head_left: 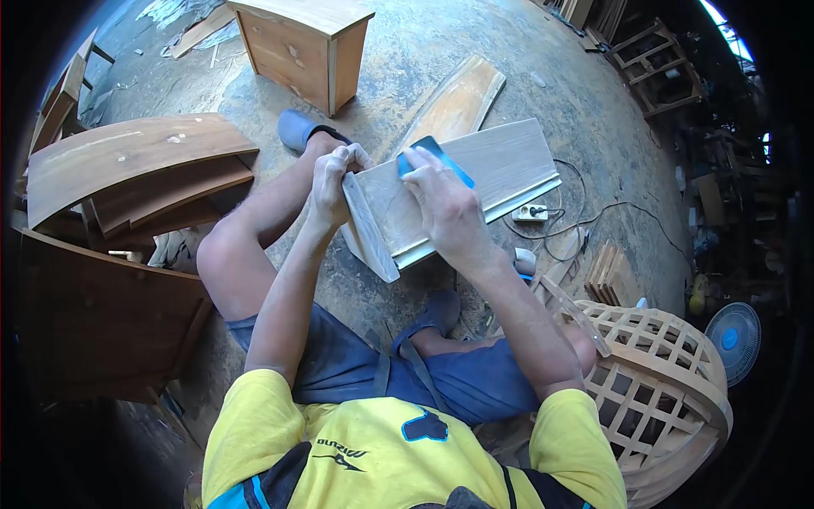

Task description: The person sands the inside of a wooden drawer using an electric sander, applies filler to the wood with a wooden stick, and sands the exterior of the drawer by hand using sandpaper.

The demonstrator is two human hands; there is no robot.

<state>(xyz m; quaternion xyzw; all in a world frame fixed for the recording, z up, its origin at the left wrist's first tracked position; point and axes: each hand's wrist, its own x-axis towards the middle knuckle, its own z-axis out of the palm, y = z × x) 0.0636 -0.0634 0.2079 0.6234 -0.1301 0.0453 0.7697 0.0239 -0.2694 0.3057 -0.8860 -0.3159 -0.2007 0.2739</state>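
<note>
Across my lap lies a pale wooden drawer [509, 157], its long side panel facing up and its end board [370, 233] toward the left. At the upper corner of that end board, my left hand [332, 182] is closed around the edge, steadying it. My right hand [447, 204] is closed on a flat blue sanding pad [434, 157], pressed against the upper face of the side panel. Part of the pad is hidden under the fingers. Both hands look dusty.
A white power socket [531, 213] with looping cables lies right of the drawer. Behind it is a loose board [458, 102]. A wooden cabinet [301, 51] stands ahead, curved furniture [136, 161] at left, a lattice wooden frame [653, 365] and a fan [733, 343] at right.
</note>
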